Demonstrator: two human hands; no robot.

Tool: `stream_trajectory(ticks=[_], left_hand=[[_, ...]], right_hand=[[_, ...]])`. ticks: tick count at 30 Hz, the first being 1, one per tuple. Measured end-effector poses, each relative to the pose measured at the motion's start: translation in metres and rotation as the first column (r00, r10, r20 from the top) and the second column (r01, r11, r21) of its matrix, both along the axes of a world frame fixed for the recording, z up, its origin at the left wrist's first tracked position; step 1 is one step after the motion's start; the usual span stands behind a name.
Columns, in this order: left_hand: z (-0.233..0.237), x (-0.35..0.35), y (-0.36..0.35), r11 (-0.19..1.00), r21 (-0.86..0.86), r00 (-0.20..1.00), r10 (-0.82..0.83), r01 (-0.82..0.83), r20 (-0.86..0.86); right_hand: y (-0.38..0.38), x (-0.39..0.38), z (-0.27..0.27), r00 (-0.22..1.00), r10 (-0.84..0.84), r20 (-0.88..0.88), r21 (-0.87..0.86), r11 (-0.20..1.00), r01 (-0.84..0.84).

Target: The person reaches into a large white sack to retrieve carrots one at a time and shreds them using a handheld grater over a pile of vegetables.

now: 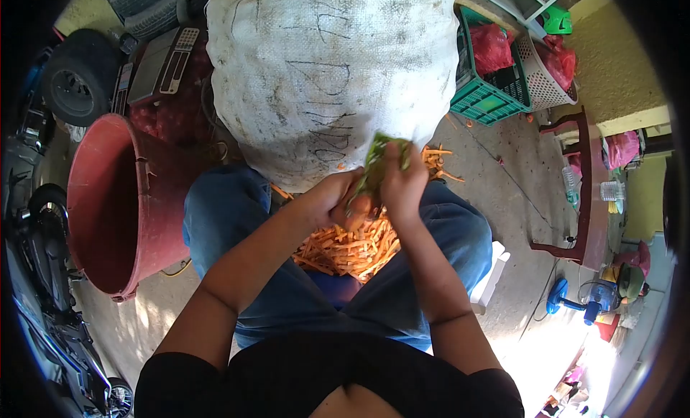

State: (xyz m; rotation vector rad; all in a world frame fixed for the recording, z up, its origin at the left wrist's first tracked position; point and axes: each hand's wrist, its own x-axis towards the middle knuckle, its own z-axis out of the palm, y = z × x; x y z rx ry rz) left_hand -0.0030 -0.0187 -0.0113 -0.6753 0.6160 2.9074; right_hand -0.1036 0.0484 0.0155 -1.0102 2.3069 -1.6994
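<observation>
My left hand (336, 198) is closed around the lower end of a rounded orange-brown thing (357, 215) between my knees. My right hand (404, 182) is closed on a green patterned thing (376, 158), blurred by motion, which slants down towards my left fingers. I cannot tell exactly what the two hands hold. Beneath them lies a heap of thin orange strips (348, 251), between my jeans-clad legs. Just beyond my hands stands a big white woven sack (330, 73) with dark handwriting, and more orange strips (437, 161) lie at its right foot.
At my left a large reddish tub (136, 209) leans, open towards me. Behind it are a scale (154, 69) and tyres (79, 80). A green crate (496, 102) and a white basket (550, 84) hold red bags at the right. A motorcycle (54, 303) stands far left.
</observation>
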Motion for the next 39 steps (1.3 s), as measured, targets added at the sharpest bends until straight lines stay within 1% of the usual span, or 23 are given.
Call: stream_trajectory(ticks=[1,3,4,7,9,10,11,12,13,14,17,19,20,21,22,24,25,29,30,33,34,37,39], left_hand=[[0.006,0.001,0.003,1.0,0.002,1.0,-0.002,0.002,-0.002],[0.023,0.009,0.01,0.915,-0.196,0.932,-0.328,0.354,0.15],[0.022,0.009,0.015,0.905,-0.236,0.927,-0.305,0.354,0.22],[0.025,0.005,0.007,0.994,-0.005,0.994,-0.106,0.106,0.004],[0.005,-0.001,0.001,0.996,0.055,0.998,-0.068,0.068,-0.004],[0.005,-0.003,-0.001,0.998,0.07,0.997,-0.007,0.001,0.08],[0.004,-0.004,-0.003,0.995,0.076,0.985,0.051,-0.064,0.165],[-0.027,0.0,-0.007,0.984,0.175,0.998,0.027,-0.015,-0.064],[-0.022,0.001,-0.006,0.985,0.171,0.998,0.022,-0.011,-0.062],[-0.015,0.001,-0.003,0.988,0.138,0.998,0.067,-0.069,0.019],[-0.008,0.001,-0.002,0.989,0.031,0.978,0.14,-0.146,0.156],[-0.017,0.007,-0.011,0.961,0.241,0.924,-0.035,0.136,-0.381],[-0.019,0.006,-0.006,0.961,0.243,0.924,-0.033,0.134,-0.381],[-0.001,0.003,0.003,0.986,0.071,0.982,-0.142,0.152,-0.124],[0.014,0.002,0.009,0.972,-0.096,0.968,-0.198,0.214,0.156],[0.024,0.008,0.014,0.952,-0.168,0.964,-0.239,0.257,0.12],[0.029,0.009,0.014,0.927,-0.239,0.957,-0.276,0.29,0.089],[0.017,0.007,-0.002,0.988,-0.03,0.982,-0.145,0.15,0.117],[0.002,0.001,0.0,0.999,0.032,0.995,-0.023,0.02,0.101],[-0.039,0.001,-0.007,0.997,0.055,0.994,0.063,-0.058,-0.089],[-0.028,-0.003,-0.01,0.998,0.025,0.998,0.058,-0.058,0.02],[-0.003,0.007,-0.01,0.99,0.136,0.997,0.043,-0.035,-0.058],[0.006,0.0,0.002,0.962,0.165,0.972,0.197,-0.216,0.126]], right_hand=[[-0.002,-0.021,-0.01,0.994,-0.099,-0.036,0.0,0.995,0.099],[0.001,-0.077,-0.025,0.938,-0.345,-0.042,0.061,0.936,0.348],[0.005,-0.09,-0.019,0.893,-0.42,-0.163,0.091,0.895,0.438],[0.008,-0.09,-0.005,0.863,-0.312,0.397,-0.172,0.898,0.404],[0.006,-0.067,-0.003,0.93,-0.195,0.312,-0.182,0.948,0.26],[0.0,-0.042,0.007,0.903,-0.114,0.415,-0.224,0.949,0.222],[0.0,-0.029,0.0,0.93,-0.041,0.364,-0.155,0.982,0.104],[0.0,-0.013,0.004,0.988,0.035,0.152,-0.112,0.994,-0.017],[0.0,0.005,0.017,0.99,0.069,0.121,-0.048,0.997,-0.063],[-0.002,0.01,0.008,0.995,0.094,-0.038,-0.086,0.992,-0.097],[0.001,0.011,0.008,0.993,0.087,-0.076,0.017,0.996,-0.086],[0.001,0.005,0.008,0.998,0.051,-0.04,0.041,0.998,-0.05],[0.002,-0.001,0.007,1.0,0.014,-0.005,0.069,0.998,-0.013],[-0.002,-0.019,-0.007,0.976,-0.073,-0.204,-0.083,0.995,0.058],[-0.001,-0.04,-0.008,0.978,-0.206,-0.023,0.078,0.975,0.207],[0.004,-0.086,-0.025,0.893,-0.389,-0.227,0.088,0.905,0.417],[0.009,-0.095,-0.02,0.902,-0.402,-0.16,0.132,0.897,0.423],[0.007,-0.067,0.001,0.955,-0.296,-0.011,0.001,0.955,0.296],[0.003,-0.052,0.006,0.939,-0.215,0.267,-0.037,0.972,0.233],[0.001,-0.01,0.008,0.976,-0.014,0.219,-0.036,0.999,0.022],[0.002,-0.001,0.007,0.987,0.078,0.138,0.005,0.997,-0.08],[-0.002,0.019,0.004,0.995,0.095,0.0,-0.027,0.995,-0.095],[-0.001,0.013,0.003,0.997,0.079,-0.021,-0.008,0.997,-0.079]])
